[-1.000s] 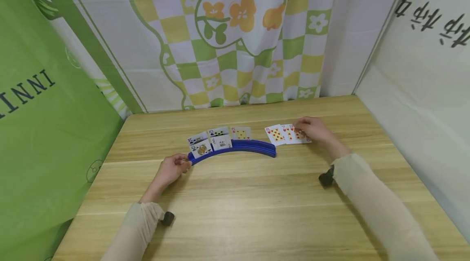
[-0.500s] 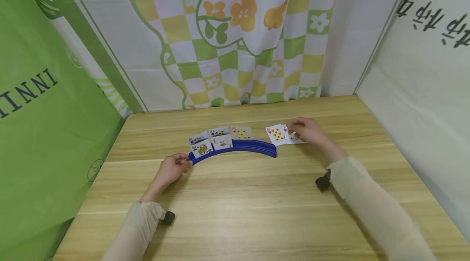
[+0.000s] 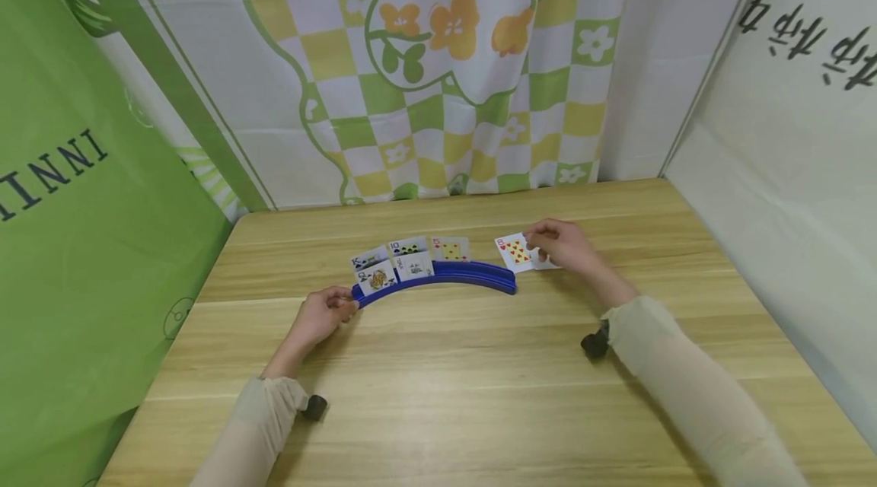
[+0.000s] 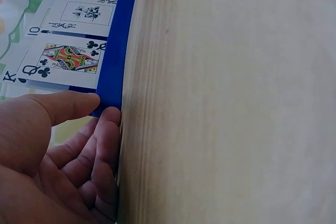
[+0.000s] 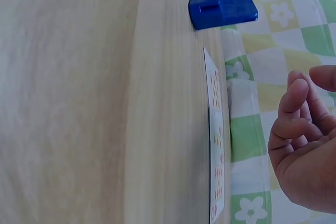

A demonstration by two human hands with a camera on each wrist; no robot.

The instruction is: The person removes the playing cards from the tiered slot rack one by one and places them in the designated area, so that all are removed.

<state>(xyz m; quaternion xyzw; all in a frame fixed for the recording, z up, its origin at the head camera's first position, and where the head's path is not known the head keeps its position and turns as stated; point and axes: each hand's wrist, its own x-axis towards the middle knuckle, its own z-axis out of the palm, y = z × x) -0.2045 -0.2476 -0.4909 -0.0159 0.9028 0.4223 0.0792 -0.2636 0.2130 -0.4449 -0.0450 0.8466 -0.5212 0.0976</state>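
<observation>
My left hand [image 3: 325, 318] grips the left end of a curved blue card holder [image 3: 473, 272]; in the left wrist view its thumb and fingers [image 4: 107, 129] pinch that end. The holder carries a queen of clubs [image 4: 71, 59] and a joker [image 3: 415, 266] in front. A king [image 3: 368, 257], a ten [image 3: 408, 245] and a five of diamonds [image 3: 451, 249] stand behind. My right hand [image 3: 565, 247] hovers over loose playing cards, fingers loosely bent around nothing, thumb apart in the right wrist view. The eight of hearts [image 3: 514, 252] shows; the hand mostly covers the others.
The wooden table [image 3: 438, 396] spreads in front of both arms. A checkered curtain [image 3: 438, 129] hangs along its back edge. A green panel [image 3: 89, 243] stands at the left and a white one [image 3: 788, 205] at the right.
My right hand has moved left over the loose cards, from the nine past the seven toward the eight of hearts. My left hand has stayed on the holder's end.
</observation>
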